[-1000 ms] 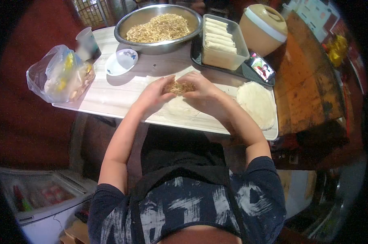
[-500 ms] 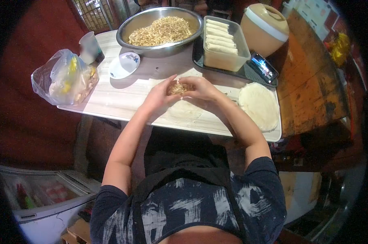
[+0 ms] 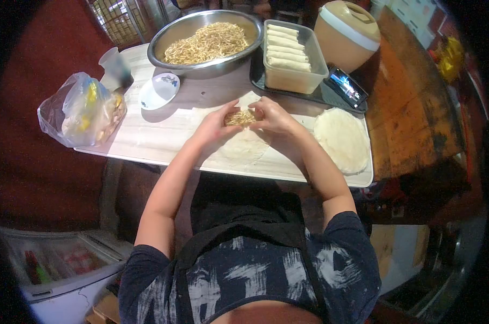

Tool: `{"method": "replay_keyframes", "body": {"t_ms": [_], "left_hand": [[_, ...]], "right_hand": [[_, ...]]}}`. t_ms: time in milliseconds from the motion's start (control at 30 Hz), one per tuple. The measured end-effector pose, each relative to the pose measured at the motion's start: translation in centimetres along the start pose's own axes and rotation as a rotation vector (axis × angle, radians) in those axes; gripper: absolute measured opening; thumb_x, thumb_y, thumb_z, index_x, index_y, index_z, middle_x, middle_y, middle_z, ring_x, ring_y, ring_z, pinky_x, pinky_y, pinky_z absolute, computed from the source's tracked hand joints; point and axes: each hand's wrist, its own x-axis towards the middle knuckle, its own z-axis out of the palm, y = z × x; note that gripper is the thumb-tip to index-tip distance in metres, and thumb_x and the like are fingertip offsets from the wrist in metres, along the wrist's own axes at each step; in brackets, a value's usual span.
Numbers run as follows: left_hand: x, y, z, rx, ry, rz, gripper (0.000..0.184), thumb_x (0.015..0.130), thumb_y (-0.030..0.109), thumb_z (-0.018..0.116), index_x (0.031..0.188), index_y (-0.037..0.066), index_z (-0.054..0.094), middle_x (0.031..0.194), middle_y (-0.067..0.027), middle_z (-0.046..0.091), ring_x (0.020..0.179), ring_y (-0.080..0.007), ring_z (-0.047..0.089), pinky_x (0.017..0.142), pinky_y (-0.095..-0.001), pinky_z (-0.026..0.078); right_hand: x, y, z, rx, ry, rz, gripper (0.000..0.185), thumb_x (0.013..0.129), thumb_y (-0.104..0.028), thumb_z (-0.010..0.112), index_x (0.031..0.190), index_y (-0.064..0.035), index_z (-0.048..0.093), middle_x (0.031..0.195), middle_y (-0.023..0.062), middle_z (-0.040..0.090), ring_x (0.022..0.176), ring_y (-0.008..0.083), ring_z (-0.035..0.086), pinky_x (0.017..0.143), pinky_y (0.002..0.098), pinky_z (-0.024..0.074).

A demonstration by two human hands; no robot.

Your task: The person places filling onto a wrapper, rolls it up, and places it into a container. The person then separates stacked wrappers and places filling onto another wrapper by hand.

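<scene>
Between my hands a small heap of filling (image 3: 239, 117), thin yellowish strands like bean sprouts, lies on a thin round wrapper (image 3: 243, 149) spread on the board. My left hand (image 3: 217, 122) cups the heap's left end, with thumb and fingers bent around it. At the right end, my right hand (image 3: 270, 115) pinches in on the strands with curled fingers. Part of the wrapper is hidden under both hands. To the right of my right hand lies a stack of round wrappers (image 3: 341, 140).
A steel basin (image 3: 158, 56) of the same strands stands at the back. Rolled wrappers fill a plastic container (image 3: 296, 81) on a black tray (image 3: 258, 78), beside a phone (image 3: 346, 87) and tan jug (image 3: 344, 38). Left are a white bowl (image 3: 159, 92), cup (image 3: 115, 67) and plastic bag (image 3: 82, 110).
My right fingers have opened a little around the filling, and more of it shows. The wrapper's far edge is more visible. The whole view has shifted slightly.
</scene>
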Motion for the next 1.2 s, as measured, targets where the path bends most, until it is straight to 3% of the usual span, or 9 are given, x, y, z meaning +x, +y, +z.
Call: {"method": "replay_keyframes", "body": {"t_ms": [233, 367, 467, 567, 667, 900, 967, 1100, 1200], "left_hand": [[-0.2, 1.5, -0.2, -0.068, -0.009, -0.034, 0.071, 0.079, 0.009, 0.074, 0.141, 0.006, 0.041, 0.124, -0.0165, 0.062, 0.111, -0.0252, 0.062, 0.095, -0.0334, 0.049], [-0.7, 1.2, -0.7, -0.109, -0.022, -0.036, 0.074, 0.078, 0.012, 0.077, 0.142, 0.005, 0.040, 0.132, -0.0180, 0.056, 0.118, -0.0249, 0.058, 0.098, -0.0341, 0.047], [-0.8, -0.6, -2.5, 0.170, -0.007, 0.116, 0.080, 0.075, 0.015, 0.080, 0.143, 0.006, 0.038, 0.134, -0.0184, 0.053, 0.121, -0.0254, 0.054, 0.100, -0.0343, 0.046], [-1.7, -1.0, -2.8, 0.045, -0.004, 0.062, 0.086, 0.072, 0.022, 0.082, 0.142, 0.002, 0.037, 0.131, -0.0212, 0.054, 0.122, -0.0296, 0.053, 0.101, -0.0370, 0.045], [-2.1, -1.1, -2.1, 0.014, -0.023, 0.038, 0.081, 0.076, 0.017, 0.078, 0.144, 0.002, 0.035, 0.135, -0.0223, 0.050, 0.121, -0.0283, 0.054, 0.100, -0.0341, 0.045], [-2.5, 0.3, -1.8, -0.101, -0.009, -0.098, 0.069, 0.079, 0.006, 0.071, 0.141, 0.004, 0.041, 0.122, -0.0181, 0.063, 0.104, -0.0251, 0.065, 0.088, -0.0329, 0.050], [-2.6, 1.0, -2.2, -0.083, -0.022, -0.102, 0.068, 0.079, 0.006, 0.071, 0.140, 0.004, 0.041, 0.122, -0.0183, 0.062, 0.107, -0.0248, 0.064, 0.089, -0.0328, 0.050], [-2.6, 0.4, -2.1, -0.001, 0.025, -0.012, 0.069, 0.080, 0.009, 0.073, 0.141, 0.006, 0.042, 0.123, -0.0175, 0.062, 0.114, -0.0234, 0.059, 0.093, -0.0345, 0.050], [-2.5, -0.5, -2.9, -0.148, 0.030, 0.024, 0.069, 0.080, 0.011, 0.074, 0.141, 0.007, 0.042, 0.125, -0.0157, 0.060, 0.119, -0.0241, 0.056, 0.098, -0.0363, 0.048]], "right_hand": [[0.7, -0.6, 1.0, 0.043, -0.055, -0.014, 0.041, 0.070, -0.015, 0.079, 0.108, -0.0030, 0.068, 0.084, 0.0112, 0.056, 0.083, 0.0248, 0.057, 0.075, 0.0343, 0.0473], [0.3, -1.4, -0.4, 0.022, -0.144, 0.006, 0.056, 0.069, -0.021, 0.080, 0.119, 0.0000, 0.063, 0.107, 0.0169, 0.057, 0.098, 0.0310, 0.060, 0.088, 0.0368, 0.0489], [0.1, -0.7, -0.2, -0.145, -0.031, -0.164, 0.059, 0.071, -0.023, 0.080, 0.123, -0.0031, 0.060, 0.114, 0.0154, 0.056, 0.099, 0.0263, 0.057, 0.086, 0.0346, 0.0478], [0.5, -0.3, 1.2, 0.016, 0.002, -0.225, 0.062, 0.072, -0.023, 0.080, 0.127, -0.0037, 0.057, 0.125, 0.0163, 0.054, 0.108, 0.0288, 0.057, 0.089, 0.0357, 0.0481], [0.8, -0.1, 2.7, 0.095, -0.029, -0.207, 0.060, 0.073, -0.021, 0.079, 0.127, -0.0069, 0.058, 0.127, 0.0162, 0.055, 0.110, 0.0319, 0.058, 0.088, 0.0377, 0.0488], [0.8, -1.3, 2.6, 0.049, -0.051, -0.217, 0.051, 0.076, -0.019, 0.076, 0.124, -0.0128, 0.061, 0.109, 0.0163, 0.063, 0.101, 0.0336, 0.062, 0.086, 0.0385, 0.0496], [0.8, -1.9, 2.3, 0.046, -0.089, -0.106, 0.051, 0.074, -0.021, 0.078, 0.121, -0.0087, 0.063, 0.122, 0.0165, 0.061, 0.112, 0.0335, 0.059, 0.102, 0.0385, 0.0441], [1.0, -0.8, 2.6, 0.087, -0.086, -0.130, 0.053, 0.074, -0.023, 0.080, 0.122, -0.0073, 0.062, 0.123, 0.0162, 0.061, 0.114, 0.0322, 0.059, 0.101, 0.0377, 0.0445], [0.8, -0.6, 2.0, 0.254, 0.065, -0.155, 0.045, 0.080, -0.017, 0.075, 0.120, -0.0028, 0.062, 0.120, 0.0125, 0.064, 0.103, 0.0217, 0.063, 0.088, 0.0359, 0.0499]]}}
